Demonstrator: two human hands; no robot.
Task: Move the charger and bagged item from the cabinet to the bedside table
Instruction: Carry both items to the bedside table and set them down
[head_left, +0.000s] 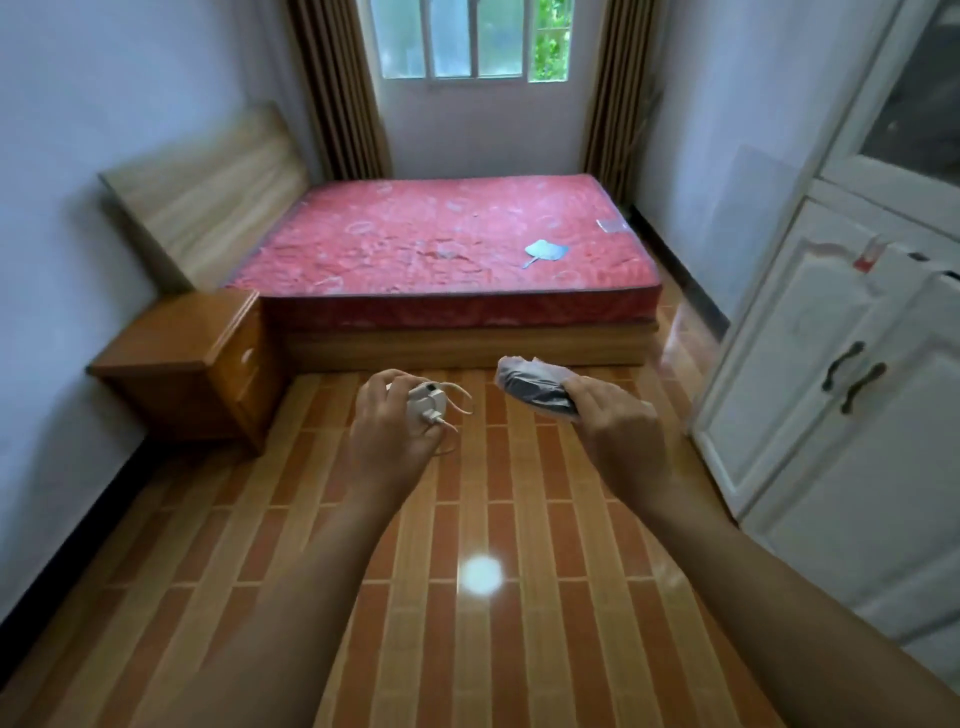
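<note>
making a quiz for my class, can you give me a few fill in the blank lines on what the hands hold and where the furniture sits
1. The left hand holds a white ____ with a thin cord.
2. The right hand holds a dark item wrapped in a clear plastic ____.
3. The brown wooden bedside table stands to the ____ of the red mattress.
4. The tall white cabinet has its lower doors ____.

Missing words: charger; bag; left; closed

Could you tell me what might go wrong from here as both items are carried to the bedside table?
The charger in the left hand has cable loops hanging free below the fingers; they might snag on the bedside table or slip loose. The right hand grips the bagged item at one end only, so the smooth plastic could slide out.
</note>
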